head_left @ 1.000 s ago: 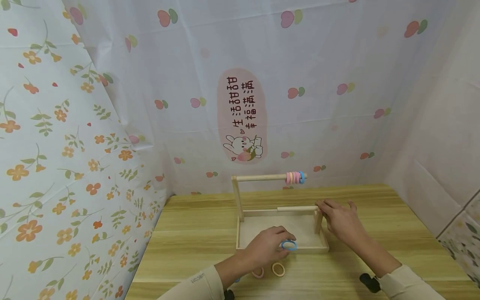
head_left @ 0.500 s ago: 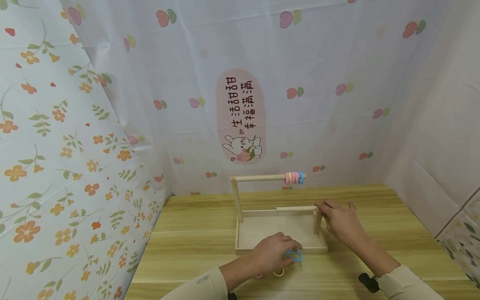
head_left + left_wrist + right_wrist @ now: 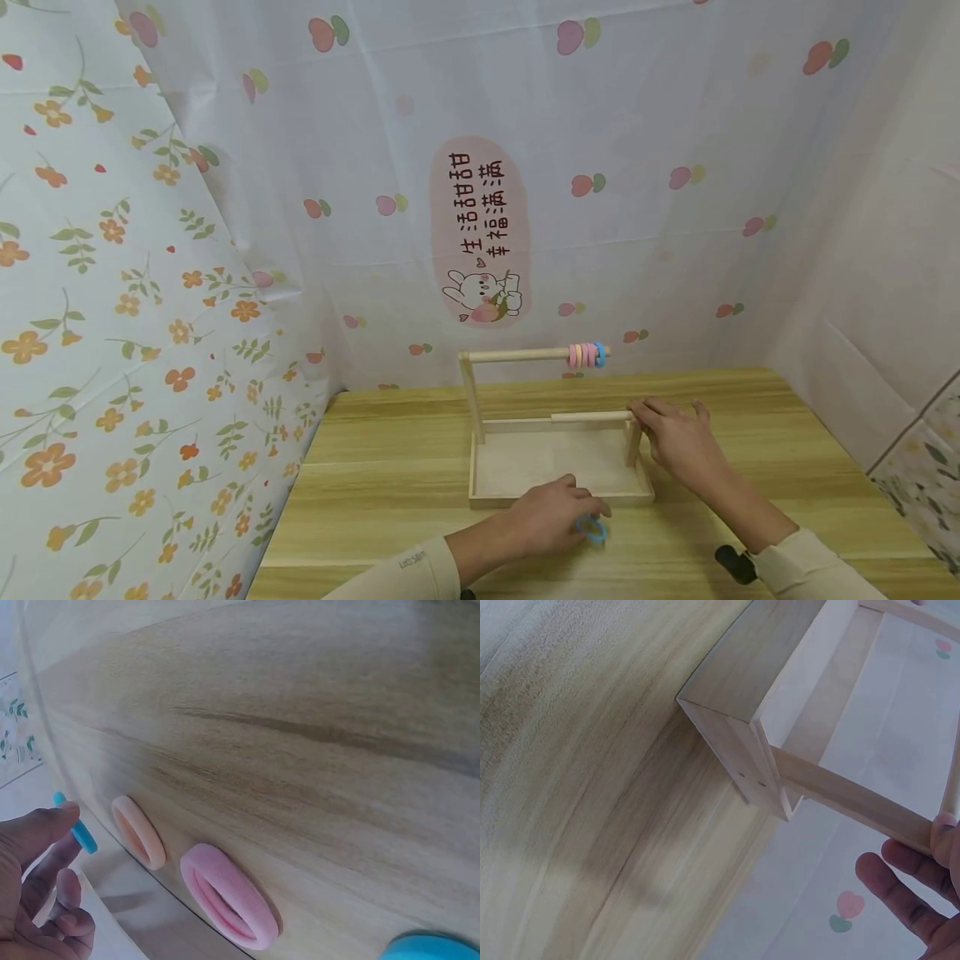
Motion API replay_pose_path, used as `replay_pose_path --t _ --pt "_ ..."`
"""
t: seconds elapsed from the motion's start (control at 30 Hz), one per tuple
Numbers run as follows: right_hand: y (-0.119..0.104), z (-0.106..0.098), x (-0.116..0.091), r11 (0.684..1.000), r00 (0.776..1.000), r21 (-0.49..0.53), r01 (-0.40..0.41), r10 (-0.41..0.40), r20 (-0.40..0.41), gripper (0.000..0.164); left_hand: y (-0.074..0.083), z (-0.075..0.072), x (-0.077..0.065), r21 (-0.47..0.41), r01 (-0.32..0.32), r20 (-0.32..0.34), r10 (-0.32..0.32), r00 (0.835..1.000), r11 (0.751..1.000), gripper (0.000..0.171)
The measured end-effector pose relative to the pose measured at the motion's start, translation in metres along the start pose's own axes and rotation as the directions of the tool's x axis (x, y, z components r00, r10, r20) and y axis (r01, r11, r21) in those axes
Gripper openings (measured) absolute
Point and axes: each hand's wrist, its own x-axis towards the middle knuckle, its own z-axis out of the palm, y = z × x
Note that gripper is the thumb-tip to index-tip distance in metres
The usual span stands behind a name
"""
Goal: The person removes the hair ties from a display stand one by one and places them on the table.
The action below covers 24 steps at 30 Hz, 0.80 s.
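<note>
In the head view my left hand (image 3: pixel 551 518) hovers low in front of the wooden rack (image 3: pixel 525 502). Its thumb and a finger pinch a blue hair tie (image 3: pixel 595 539), also visible in the left wrist view as a thin blue band (image 3: pixel 87 837). Beyond that hand lie a peach hair tie (image 3: pixel 139 832), a pink hair tie (image 3: pixel 229 898) and part of another blue one (image 3: pixel 429 948). My right hand (image 3: pixel 678 440) grips the top of the rack's short right post (image 3: pixel 855 804), where the lower rod (image 3: pixel 588 417) joins it.
Several pink, peach and blue hair ties (image 3: pixel 584 356) hang near the free right end of the upper rod (image 3: pixel 517 356). The tray-like base stands on a wood-grain table (image 3: pixel 390 467). Patterned curtains (image 3: pixel 637 125) enclose the back and sides.
My left hand has moved down and slightly right, toward me, with the blue hair tie, and now covers the loose ties in the head view. My right hand stays on the post.
</note>
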Motion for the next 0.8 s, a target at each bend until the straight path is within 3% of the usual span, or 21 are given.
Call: replay_pose_path --t 0.37,0.8 --pt "0.0002 0.0013 -0.0003 1.0 0.999 -0.005 0.013 -0.013 -0.034 0.024 0.0022 0.0069 0.0018 0.033 -0.043 0.005 0.043 0.999 0.999 0.044" --pt "-0.0013 -0.0008 -0.0002 1.0 1.0 -0.006 0.009 -0.009 -0.022 0.024 0.0034 0.0089 0.0031 0.023 -0.04 0.051 0.039 0.998 0.999 0.048"
